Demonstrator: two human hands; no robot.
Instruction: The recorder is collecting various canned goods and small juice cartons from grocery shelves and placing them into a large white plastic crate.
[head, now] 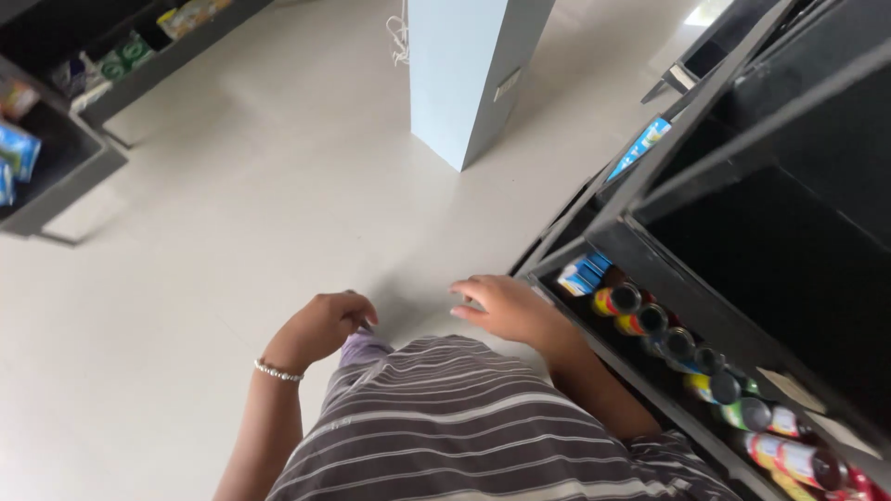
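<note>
Cans [650,320] stand in a row on the low black shelf [594,348] just to the right of your right hand [506,306], which hovers loosely open and empty, fingers spread, at the shelf's front edge. Your left hand [325,325], bracelet at the wrist, curls half-closed near your striped shirt [464,417], apparently empty. I judge this a reach not yet begun; a grip needs your right hand moved rightward onto the nearest can.

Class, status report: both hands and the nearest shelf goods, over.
Left hand curled, empty. Right hand open, beside black shelf. Row of colourful cans untouched. Nothing between.
</note>
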